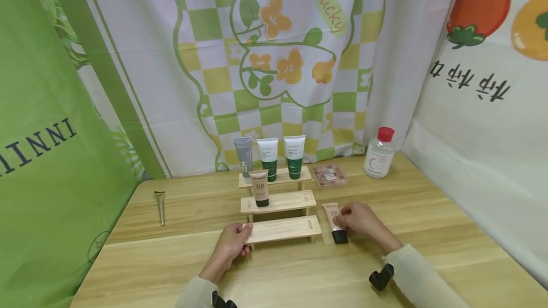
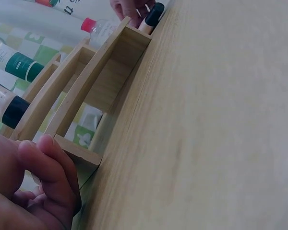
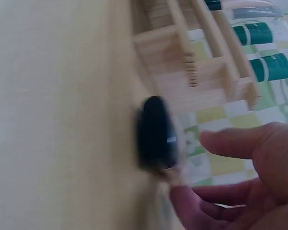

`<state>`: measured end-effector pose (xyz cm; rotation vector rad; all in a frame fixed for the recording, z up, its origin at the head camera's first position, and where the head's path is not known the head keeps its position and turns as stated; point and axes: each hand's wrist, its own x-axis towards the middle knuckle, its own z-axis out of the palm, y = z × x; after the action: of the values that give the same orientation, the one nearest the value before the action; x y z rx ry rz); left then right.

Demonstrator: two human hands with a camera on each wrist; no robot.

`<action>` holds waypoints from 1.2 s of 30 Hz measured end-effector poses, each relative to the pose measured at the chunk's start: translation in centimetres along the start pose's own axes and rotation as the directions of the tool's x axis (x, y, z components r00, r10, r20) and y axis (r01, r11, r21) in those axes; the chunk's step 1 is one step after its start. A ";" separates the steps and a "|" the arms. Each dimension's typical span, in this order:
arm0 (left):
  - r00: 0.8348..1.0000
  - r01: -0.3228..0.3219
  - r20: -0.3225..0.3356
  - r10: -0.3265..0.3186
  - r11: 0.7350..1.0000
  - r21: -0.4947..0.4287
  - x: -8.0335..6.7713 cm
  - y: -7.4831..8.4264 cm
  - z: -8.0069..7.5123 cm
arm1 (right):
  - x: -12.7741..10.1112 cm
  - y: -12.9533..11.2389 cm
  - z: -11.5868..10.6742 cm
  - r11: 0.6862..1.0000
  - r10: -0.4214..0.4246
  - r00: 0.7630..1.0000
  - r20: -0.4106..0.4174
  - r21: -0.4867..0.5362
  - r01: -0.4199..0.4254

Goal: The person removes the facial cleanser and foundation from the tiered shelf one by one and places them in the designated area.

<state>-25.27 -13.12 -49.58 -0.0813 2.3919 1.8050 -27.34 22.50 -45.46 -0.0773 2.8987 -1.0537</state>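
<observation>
At the left end of a three-step wooden display stand [image 1: 282, 230], my left hand [image 1: 233, 241] grips the lowest step between thumb and curled fingers. A beige BB cream tube [image 1: 331, 213] with a black cap [image 3: 156, 132] lies on the table just right of the stand. My right hand [image 1: 361, 220] is over that tube, its fingertips at the tube's side. In the right wrist view the thumb [image 3: 230, 141] stands apart from the tube, which is blurred. A second BB cream tube [image 1: 259, 187] stands cap down on the middle step.
On the top step stand a grey tube [image 1: 244, 156] and two white-and-green tubes [image 1: 269, 153]. Behind the right hand are an eyeshadow palette [image 1: 330, 175] and a red-capped clear bottle [image 1: 379, 156]. A small brush [image 1: 161, 208] lies at the table's left.
</observation>
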 end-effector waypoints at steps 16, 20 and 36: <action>1.000 -0.019 0.022 0.019 1.000 -0.018 0.2 -0.3 0.1 | 1.7 -13.0 4.7 0.806 -0.483 0.852 -0.202 0.277 0.523; 1.000 -0.019 0.022 0.019 1.000 -0.018 0.2 -0.1 -0.1 | 2.6 -14.1 6.6 0.778 -0.478 0.851 -0.218 0.345 0.525; 1.000 -0.019 0.014 0.019 1.000 -0.011 0.4 -0.1 -0.1 | 3.6 -15.3 7.6 0.763 -0.474 0.833 -0.287 0.337 0.551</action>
<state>-25.65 -13.22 -49.72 -0.0465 2.3818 1.8205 -29.93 5.71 -41.62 -0.8468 2.7924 -1.8238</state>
